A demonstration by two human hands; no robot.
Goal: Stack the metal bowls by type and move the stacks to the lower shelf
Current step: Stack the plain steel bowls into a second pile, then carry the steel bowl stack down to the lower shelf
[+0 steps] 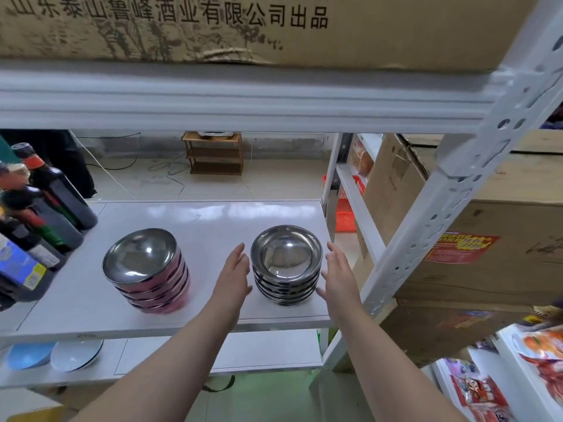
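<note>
Hands flank the plain steel stack [286, 266], one to each side, and that is the relation we note first: the stack sits directly between our left hand [234, 271] and our right hand [339, 274], palms turned inward toward it, fingers extended and spread. Neither hand grips anything; both are loose and unclenched. The left fingertips lie just beside the stack's left wall, the right palm just beside its right wall, and we cannot tell whether either already touches the metal. Both hands look about equally near, so we judge this a two-handed lift, squeezed from the sides, low on the stack. The stack stands upright on the white shelf [195, 229], toward its right front corner, close to the grey upright post [426, 233]. A second stack, the bowls with reddish outer walls [149, 272], stands well apart to the left on the same shelf, leaning slightly. Sorting by type looks done; the move down does not. The lower shelf [268, 348] lies straight below and toward us, with two pale plates [58, 356] at its left end and bare surface under the steel stack. Dark bottles [51, 205] crowd the far left, clear of the path. Risk, as we judge it: nested bowls sliding if the squeeze is uneven.
</note>
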